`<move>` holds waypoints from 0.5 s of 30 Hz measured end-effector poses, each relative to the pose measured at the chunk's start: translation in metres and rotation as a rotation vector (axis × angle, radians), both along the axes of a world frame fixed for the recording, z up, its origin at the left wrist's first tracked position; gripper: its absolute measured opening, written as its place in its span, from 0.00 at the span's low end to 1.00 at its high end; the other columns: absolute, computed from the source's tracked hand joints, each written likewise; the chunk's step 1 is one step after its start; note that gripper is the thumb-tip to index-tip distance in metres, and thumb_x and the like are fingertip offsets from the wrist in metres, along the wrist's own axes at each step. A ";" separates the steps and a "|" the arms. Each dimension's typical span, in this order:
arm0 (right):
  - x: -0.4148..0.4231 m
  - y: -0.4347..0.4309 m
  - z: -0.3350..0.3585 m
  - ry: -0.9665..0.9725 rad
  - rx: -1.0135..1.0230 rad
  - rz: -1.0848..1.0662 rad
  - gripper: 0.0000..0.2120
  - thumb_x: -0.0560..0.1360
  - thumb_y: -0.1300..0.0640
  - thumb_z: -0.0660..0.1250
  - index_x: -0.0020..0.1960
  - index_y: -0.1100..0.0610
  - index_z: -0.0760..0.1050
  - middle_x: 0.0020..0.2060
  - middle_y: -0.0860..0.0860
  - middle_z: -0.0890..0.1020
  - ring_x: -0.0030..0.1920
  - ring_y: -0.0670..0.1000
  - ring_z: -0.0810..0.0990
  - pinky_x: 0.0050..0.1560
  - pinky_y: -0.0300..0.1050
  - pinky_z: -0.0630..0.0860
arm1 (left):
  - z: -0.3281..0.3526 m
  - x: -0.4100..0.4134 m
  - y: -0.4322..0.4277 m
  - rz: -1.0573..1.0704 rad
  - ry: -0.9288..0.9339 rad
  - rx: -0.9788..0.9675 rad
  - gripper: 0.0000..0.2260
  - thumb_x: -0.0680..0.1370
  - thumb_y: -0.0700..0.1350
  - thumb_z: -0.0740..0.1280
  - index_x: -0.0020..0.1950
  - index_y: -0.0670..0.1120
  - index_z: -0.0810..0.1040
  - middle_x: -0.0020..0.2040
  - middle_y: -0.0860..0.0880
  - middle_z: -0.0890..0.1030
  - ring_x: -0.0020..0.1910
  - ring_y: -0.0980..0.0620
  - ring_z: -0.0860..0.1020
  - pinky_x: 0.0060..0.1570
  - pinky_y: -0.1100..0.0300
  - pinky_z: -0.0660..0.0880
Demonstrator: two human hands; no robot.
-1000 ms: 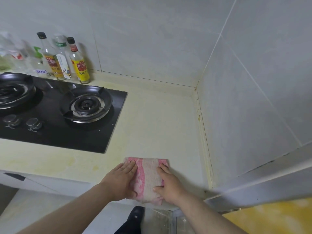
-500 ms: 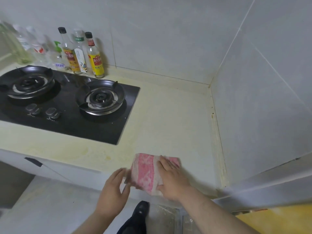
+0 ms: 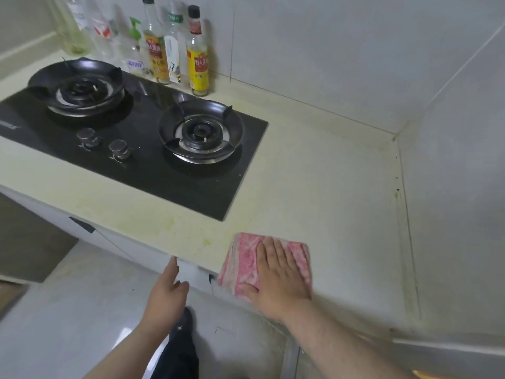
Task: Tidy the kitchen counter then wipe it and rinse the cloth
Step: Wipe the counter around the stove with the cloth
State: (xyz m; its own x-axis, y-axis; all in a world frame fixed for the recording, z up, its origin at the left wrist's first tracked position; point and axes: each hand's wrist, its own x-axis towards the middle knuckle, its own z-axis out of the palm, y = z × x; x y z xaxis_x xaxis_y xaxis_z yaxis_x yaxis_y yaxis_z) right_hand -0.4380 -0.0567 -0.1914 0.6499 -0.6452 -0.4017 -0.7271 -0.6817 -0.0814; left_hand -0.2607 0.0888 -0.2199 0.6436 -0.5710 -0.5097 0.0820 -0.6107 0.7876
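A folded pink and white cloth (image 3: 244, 259) lies flat on the pale yellow counter (image 3: 328, 187) at its front edge, overhanging it slightly. My right hand (image 3: 278, 277) presses on the cloth with straight fingers spread over its right half. My left hand (image 3: 166, 291) hovers off the counter, below and in front of its edge, fingers relaxed and holding nothing.
A black two-burner gas hob (image 3: 131, 138) is set into the counter to the left. Several bottles (image 3: 169, 45) stand along the back wall behind it. Tiled walls close the back and the right side. A dark shoe (image 3: 183, 337) shows on the floor below.
My left hand has let go of the cloth and dropped off the counter edge. My right hand now lies flat on the cloth alone. The view has shifted right and closer.
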 end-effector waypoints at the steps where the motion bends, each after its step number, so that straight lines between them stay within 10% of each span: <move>1: 0.007 0.000 0.000 -0.005 0.000 0.011 0.47 0.75 0.28 0.46 0.78 0.57 0.30 0.77 0.55 0.32 0.76 0.54 0.30 0.75 0.52 0.31 | -0.003 0.002 0.002 0.006 0.014 -0.017 0.29 0.80 0.34 0.58 0.79 0.50 0.56 0.76 0.51 0.63 0.72 0.49 0.67 0.30 0.76 0.69; 5: 0.043 0.002 -0.002 -0.024 0.017 0.048 0.46 0.76 0.28 0.47 0.78 0.56 0.30 0.77 0.54 0.31 0.76 0.54 0.29 0.77 0.54 0.34 | -0.014 0.015 0.011 -0.004 0.010 -0.052 0.27 0.80 0.32 0.59 0.77 0.48 0.62 0.69 0.51 0.72 0.48 0.68 0.76 0.31 0.78 0.69; 8: 0.074 0.004 -0.002 -0.030 0.027 0.069 0.46 0.76 0.29 0.46 0.78 0.56 0.31 0.77 0.54 0.31 0.76 0.54 0.29 0.77 0.54 0.35 | -0.011 0.023 0.015 -0.003 0.000 -0.058 0.25 0.79 0.32 0.58 0.75 0.49 0.67 0.42 0.60 0.75 0.31 0.66 0.71 0.29 0.78 0.68; 11: 0.097 0.008 0.001 -0.032 0.023 0.058 0.46 0.76 0.29 0.47 0.78 0.57 0.31 0.76 0.54 0.30 0.76 0.55 0.28 0.75 0.53 0.31 | -0.002 0.031 0.016 -0.002 -0.032 -0.065 0.23 0.80 0.34 0.59 0.73 0.49 0.68 0.44 0.60 0.77 0.33 0.67 0.74 0.33 0.78 0.69; 15: 0.099 0.008 -0.002 -0.028 0.015 0.060 0.46 0.76 0.28 0.44 0.78 0.57 0.31 0.76 0.54 0.30 0.76 0.55 0.29 0.76 0.54 0.33 | 0.009 0.037 0.016 -0.031 -0.239 -0.044 0.19 0.81 0.41 0.62 0.72 0.50 0.70 0.69 0.50 0.73 0.60 0.53 0.74 0.61 0.56 0.71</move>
